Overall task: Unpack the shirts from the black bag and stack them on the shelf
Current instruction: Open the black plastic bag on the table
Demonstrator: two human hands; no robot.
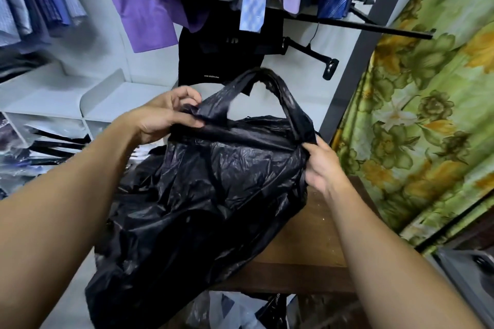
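Two hands on the black bag [203, 195] from our head view, one per side of its mouth. Our left hand [163, 117] has its grip pinched tight on the bag's upper left edge, thumb and fingers closed over the plastic just below one handle loop. Our right hand [320, 168] grips the right edge, fingers curled shut around the bunched plastic where the other handle starts. The bag hangs between both grips, its lower right side resting over the wooden tabletop [307, 243]. White shelf [107, 99] sits beyond our left hand, hanging shirts [144, 8] above it.
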